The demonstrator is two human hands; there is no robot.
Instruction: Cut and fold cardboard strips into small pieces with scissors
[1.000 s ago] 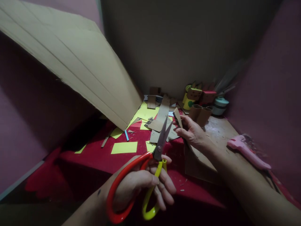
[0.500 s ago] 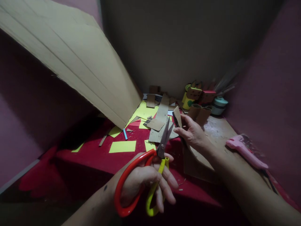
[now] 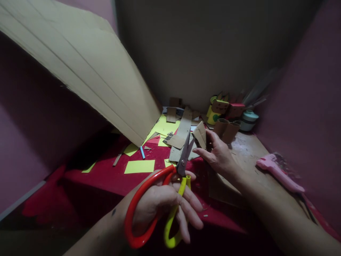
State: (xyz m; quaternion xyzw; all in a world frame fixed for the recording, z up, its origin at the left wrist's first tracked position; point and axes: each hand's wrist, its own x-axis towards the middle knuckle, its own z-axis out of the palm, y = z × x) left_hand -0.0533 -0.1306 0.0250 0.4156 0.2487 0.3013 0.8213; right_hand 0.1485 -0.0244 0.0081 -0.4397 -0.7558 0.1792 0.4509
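Surroundings: large cardboard sheet (image 3: 85, 71) at 10 o'clock; pink glue gun (image 3: 279, 173) at 3 o'clock.
Left hand (image 3: 162, 206): grips scissors (image 3: 181, 165), blades parted.
Right hand (image 3: 220, 154): pinches cardboard piece (image 3: 201, 134) at the blades' 1 o'clock.

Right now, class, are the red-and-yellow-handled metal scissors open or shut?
Slightly open: the blades of the red-and-yellow-handled metal scissors in the left hand split apart at their tips, beside the small brown cardboard piece.

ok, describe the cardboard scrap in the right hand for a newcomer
Start at the big cardboard sheet leaning across the upper left, then drop to the red-and-yellow scissors in the left hand. Just right of the blades, the right hand pinches a small cardboard scrap. Unlike the other scraps, it is held up, not lying flat.
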